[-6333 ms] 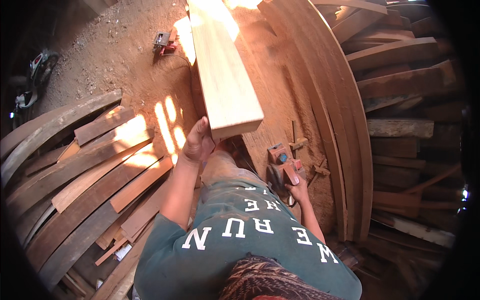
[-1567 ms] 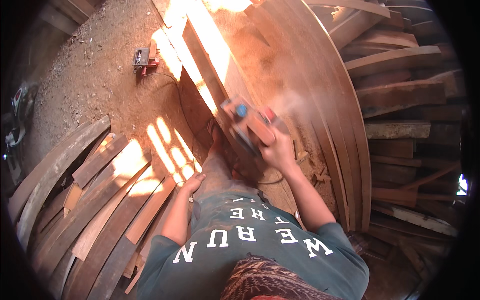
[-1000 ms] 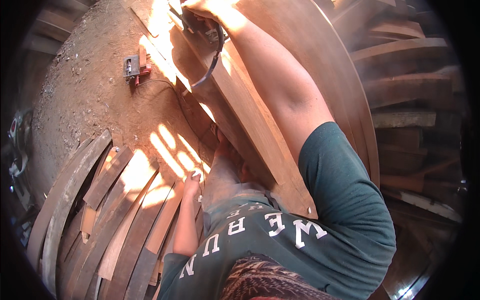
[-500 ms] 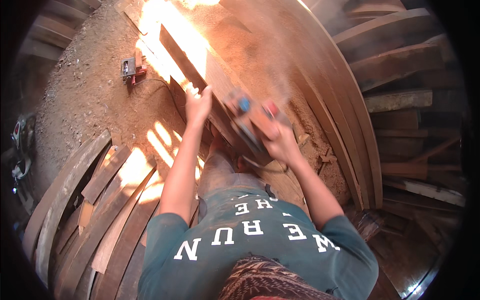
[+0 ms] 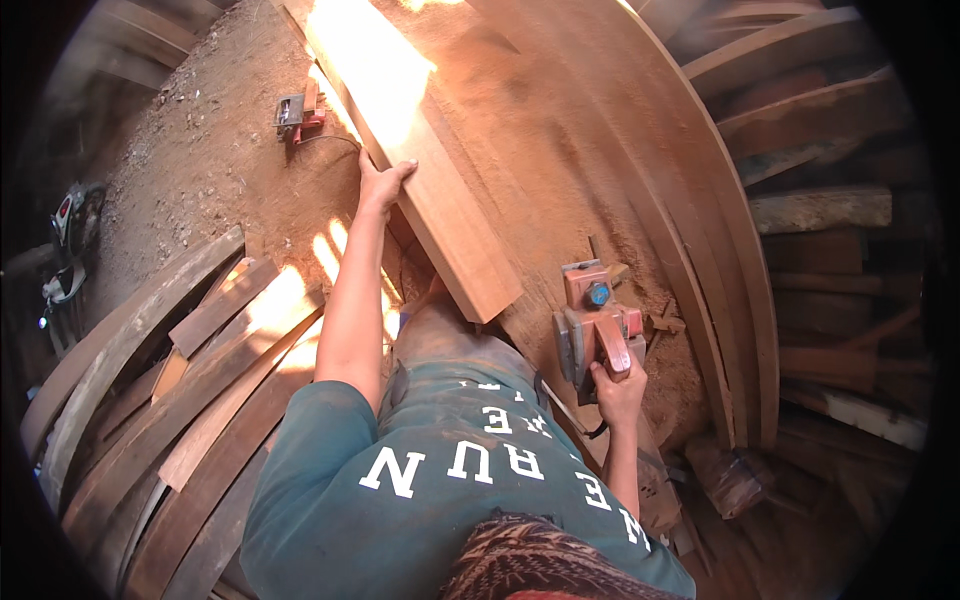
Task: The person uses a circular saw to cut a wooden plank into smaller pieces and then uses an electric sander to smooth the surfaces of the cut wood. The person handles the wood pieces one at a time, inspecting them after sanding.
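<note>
My left hand [image 5: 381, 188] grips the left edge of a long wooden plank [image 5: 455, 225], its thumb over the top face. The plank runs from the far left toward my legs, its broad pale face up and its far part glaring in sunlight. To the right of the plank's near end, my right hand [image 5: 619, 390] is closed round the handle of a red electric hand planer [image 5: 607, 335] with a blue knob. The planer is apart from the plank. What lies directly under the planer is partly hidden.
A red power tool with a metal plate [image 5: 290, 110] lies on the dusty ground to the left. Curved boards [image 5: 190, 420] are piled at the near left. Long curved planks [image 5: 690, 200] stand along the right, with stacked timber [image 5: 820, 210] beyond them.
My right hand has carried the planer off the plank, to the right and nearer me. The plank now shows a broad pale face where a darker side showed. My left hand still grips it.
</note>
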`<action>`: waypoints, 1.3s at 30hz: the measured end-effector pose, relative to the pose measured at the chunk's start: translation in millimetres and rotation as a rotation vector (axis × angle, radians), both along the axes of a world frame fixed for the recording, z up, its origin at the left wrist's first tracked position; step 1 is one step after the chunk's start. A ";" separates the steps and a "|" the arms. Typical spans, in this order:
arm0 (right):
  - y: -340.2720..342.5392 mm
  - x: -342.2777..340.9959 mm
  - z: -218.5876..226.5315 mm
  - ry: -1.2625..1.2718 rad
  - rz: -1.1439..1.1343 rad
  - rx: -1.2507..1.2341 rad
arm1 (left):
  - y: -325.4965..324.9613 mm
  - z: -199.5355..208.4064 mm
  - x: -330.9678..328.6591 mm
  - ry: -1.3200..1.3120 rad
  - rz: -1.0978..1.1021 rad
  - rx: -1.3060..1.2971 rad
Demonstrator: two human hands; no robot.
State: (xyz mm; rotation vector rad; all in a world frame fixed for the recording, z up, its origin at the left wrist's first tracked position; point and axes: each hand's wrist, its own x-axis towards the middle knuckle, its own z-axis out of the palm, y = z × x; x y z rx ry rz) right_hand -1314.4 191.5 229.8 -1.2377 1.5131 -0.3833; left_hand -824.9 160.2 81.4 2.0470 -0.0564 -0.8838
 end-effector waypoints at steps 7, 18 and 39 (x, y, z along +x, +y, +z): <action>-25.3 10.3 -13.6 -0.007 0.043 -0.023 | 38.8 -51.4 22.5 0.342 0.040 -0.403; -31.1 33.0 -28.9 -0.066 0.091 -0.026 | 26.6 -26.2 9.4 0.193 0.032 -0.282; -12.3 43.1 -19.1 0.089 0.413 -0.067 | -50.9 17.2 -64.6 -0.681 -0.368 -0.062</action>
